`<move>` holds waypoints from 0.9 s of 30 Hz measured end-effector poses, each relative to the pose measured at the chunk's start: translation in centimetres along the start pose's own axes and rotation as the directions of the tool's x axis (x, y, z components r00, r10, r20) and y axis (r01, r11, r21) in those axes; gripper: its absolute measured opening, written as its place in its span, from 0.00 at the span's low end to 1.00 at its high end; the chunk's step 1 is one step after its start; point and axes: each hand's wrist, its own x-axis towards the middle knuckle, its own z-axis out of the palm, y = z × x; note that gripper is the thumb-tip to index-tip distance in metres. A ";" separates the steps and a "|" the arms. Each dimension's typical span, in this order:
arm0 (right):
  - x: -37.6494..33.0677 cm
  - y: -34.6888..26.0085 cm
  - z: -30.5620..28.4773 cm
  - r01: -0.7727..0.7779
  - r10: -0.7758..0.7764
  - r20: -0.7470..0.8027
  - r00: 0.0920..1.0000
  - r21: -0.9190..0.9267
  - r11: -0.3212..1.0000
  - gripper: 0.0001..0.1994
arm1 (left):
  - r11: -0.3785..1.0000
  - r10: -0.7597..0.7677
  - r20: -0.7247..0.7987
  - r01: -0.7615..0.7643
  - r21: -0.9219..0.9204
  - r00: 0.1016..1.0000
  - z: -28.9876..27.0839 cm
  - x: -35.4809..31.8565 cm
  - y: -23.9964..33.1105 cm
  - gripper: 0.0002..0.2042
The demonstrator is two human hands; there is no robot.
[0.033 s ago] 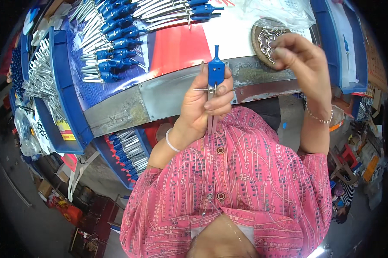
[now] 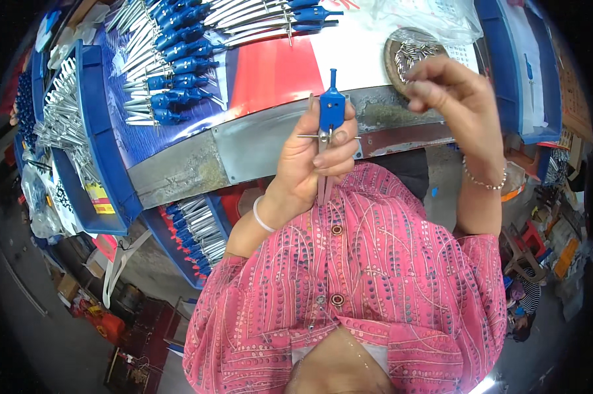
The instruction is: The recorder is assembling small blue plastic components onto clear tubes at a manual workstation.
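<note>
My left hand (image 2: 316, 148) is closed around a drawing compass (image 2: 332, 111) with a blue head, held upright, its knob pointing away from me. The compass's metal legs point down towards my chest, and a thin rod crosses them below the head. My right hand (image 2: 464, 102) hangs beside a round dish (image 2: 393, 71) of small silver pins (image 2: 414, 52), at its near right side. Thumb and fingers of that hand are pinched together; whatever is between them is too small to make out.
Rows of blue-headed compasses (image 2: 178, 69) lie on the table at the back left. Blue trays with metal legs (image 2: 63, 118) stand at far left; another tray of parts (image 2: 201, 230) sits below the metal table edge (image 2: 257, 148). A clear plastic bag (image 2: 441, 20) lies behind the dish.
My right hand has moved a little left and nearer, from over the dish's pins to its near rim. My left hand and the compass have hardly moved.
</note>
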 end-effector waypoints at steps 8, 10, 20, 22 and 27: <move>-0.8 -1.0 5.3 -0.017 0.004 0.105 0.994 0.126 0.992 0.07 | 1.000 0.001 -0.069 0.001 0.027 0.998 0.0 -0.7 0.2 0.20; -0.8 -1.1 5.8 0.102 -0.098 0.083 0.992 -0.045 0.994 0.04 | 1.000 -0.003 -0.081 0.005 0.024 0.997 -0.1 -1.0 0.4 0.20; -0.5 -0.2 7.8 0.493 -0.501 0.097 0.860 -0.412 0.766 0.07 | 0.994 0.042 -0.096 -0.032 0.103 0.995 0.0 -1.8 0.4 0.16; -0.2 -0.1 7.9 0.520 -0.534 0.101 0.839 -0.439 0.733 0.08 | 0.988 0.046 -0.078 -0.034 0.148 0.996 0.1 -1.8 0.3 0.16; -0.4 0.3 8.1 0.523 -0.558 0.074 0.827 -0.466 0.714 0.08 | 0.984 0.075 -0.125 -0.053 0.170 0.989 0.2 -1.8 0.3 0.16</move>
